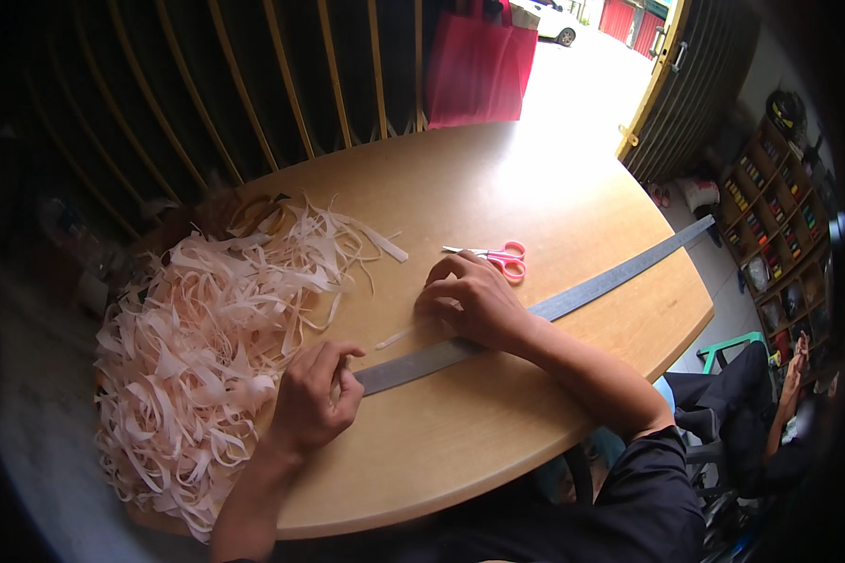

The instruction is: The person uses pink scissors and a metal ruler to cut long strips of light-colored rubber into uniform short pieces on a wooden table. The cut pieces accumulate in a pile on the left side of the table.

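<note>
Two hands at a long ruler on a wooden table.

The left hand, fingers curled shut, pinches the ruler end at lower centre beside the strip pile. The right hand, fingers bent, presses a pale strip against the ruler at centre; scissors lie just above.

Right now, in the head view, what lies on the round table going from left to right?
Heap of pale pink strips → left hand on the near end of the long metal ruler → right hand pressing a strip → pink-handled scissors → ruler's far end, overhanging the wooden table.
</note>
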The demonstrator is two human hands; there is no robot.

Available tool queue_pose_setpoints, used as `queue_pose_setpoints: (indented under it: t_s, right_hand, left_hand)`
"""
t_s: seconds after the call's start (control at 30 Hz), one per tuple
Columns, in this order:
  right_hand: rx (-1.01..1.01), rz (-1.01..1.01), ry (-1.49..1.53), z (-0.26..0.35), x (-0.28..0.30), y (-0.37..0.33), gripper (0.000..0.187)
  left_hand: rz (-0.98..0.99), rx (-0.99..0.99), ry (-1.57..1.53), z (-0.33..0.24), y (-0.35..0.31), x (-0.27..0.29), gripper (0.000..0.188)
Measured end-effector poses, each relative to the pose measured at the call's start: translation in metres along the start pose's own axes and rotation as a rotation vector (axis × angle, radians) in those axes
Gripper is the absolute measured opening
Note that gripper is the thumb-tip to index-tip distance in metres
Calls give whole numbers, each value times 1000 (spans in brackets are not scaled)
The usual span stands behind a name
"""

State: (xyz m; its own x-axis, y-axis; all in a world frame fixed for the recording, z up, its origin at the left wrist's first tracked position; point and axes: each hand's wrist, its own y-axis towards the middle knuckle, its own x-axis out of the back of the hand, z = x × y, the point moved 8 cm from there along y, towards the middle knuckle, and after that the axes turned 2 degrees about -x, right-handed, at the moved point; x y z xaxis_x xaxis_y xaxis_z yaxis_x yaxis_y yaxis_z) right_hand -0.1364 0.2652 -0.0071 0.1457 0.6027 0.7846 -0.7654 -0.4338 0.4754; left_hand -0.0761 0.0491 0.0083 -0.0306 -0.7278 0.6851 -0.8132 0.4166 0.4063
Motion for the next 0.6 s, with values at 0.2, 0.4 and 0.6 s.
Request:
queue_pose_setpoints:
  t_s: [0.2, 0.4, 0.6]
  right_hand:
    - [37, 52, -44, 2, -7, -2, 10]
    - [71, -40, -19, 12, 3, 2, 22]
    - [91, 16, -78, 23, -4, 0, 43]
  left_hand:
    - [-6, -49, 74, 1, -10, -5, 30]
    - [5, -140, 99, -4, -8, -5, 33]
    - [77, -124, 80, -4, -10, -4, 31]
